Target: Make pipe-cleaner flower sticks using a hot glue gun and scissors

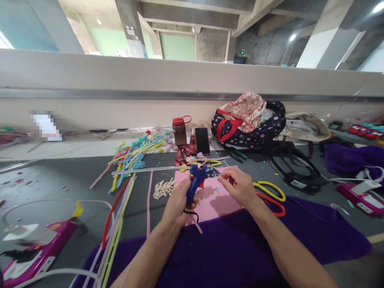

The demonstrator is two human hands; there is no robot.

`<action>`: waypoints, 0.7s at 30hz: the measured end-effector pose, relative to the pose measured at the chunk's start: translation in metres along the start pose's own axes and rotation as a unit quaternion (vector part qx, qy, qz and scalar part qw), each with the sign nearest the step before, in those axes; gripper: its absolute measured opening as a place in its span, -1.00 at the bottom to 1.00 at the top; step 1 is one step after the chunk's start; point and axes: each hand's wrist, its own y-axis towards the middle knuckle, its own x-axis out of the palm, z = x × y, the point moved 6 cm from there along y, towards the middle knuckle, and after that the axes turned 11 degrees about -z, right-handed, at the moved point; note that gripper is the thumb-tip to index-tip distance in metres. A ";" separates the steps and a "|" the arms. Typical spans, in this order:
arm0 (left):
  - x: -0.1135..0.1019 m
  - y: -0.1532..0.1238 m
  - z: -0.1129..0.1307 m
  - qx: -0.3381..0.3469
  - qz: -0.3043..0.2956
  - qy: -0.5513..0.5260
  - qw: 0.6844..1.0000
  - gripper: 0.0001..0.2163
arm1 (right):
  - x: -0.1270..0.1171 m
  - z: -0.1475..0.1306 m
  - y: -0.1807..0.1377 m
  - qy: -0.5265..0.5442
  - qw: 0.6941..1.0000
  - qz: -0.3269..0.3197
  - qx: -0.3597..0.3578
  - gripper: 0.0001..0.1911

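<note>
My left hand is wrapped round a blue glue gun with an orange-red trigger, held over a pink sheet. A black cord curls out below the grip, and a short pink stem shows under this hand. To the right, my right hand has its thumb and forefinger pinched together; whatever lies between the fingertips is too small to tell. Small dark-blue and pale pieces lie just beyond the sheet's middle, near those fingertips. Off-white short pegs are heaped left of the glue gun.
Fuzzy coloured stems pile up at back left; long ones lie at left. A bottle, phone and patterned bag stand behind. Scissors lie right of my right hand. Power strips sit at left and right.
</note>
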 end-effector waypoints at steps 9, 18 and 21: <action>0.002 0.001 -0.006 -0.003 -0.035 0.044 0.998 -0.71 | 0.010 -0.002 0.002 -0.048 0.998 -0.032 -0.026 -0.87; 0.001 0.004 -0.005 -0.002 -0.050 0.086 0.995 -0.64 | 0.003 -0.001 0.005 0.021 0.999 -0.035 -0.029 -0.85; 0.003 0.003 -0.007 -0.005 -0.056 0.115 0.992 -0.62 | 0.009 -0.006 0.003 -0.044 0.996 -0.044 -0.057 -0.84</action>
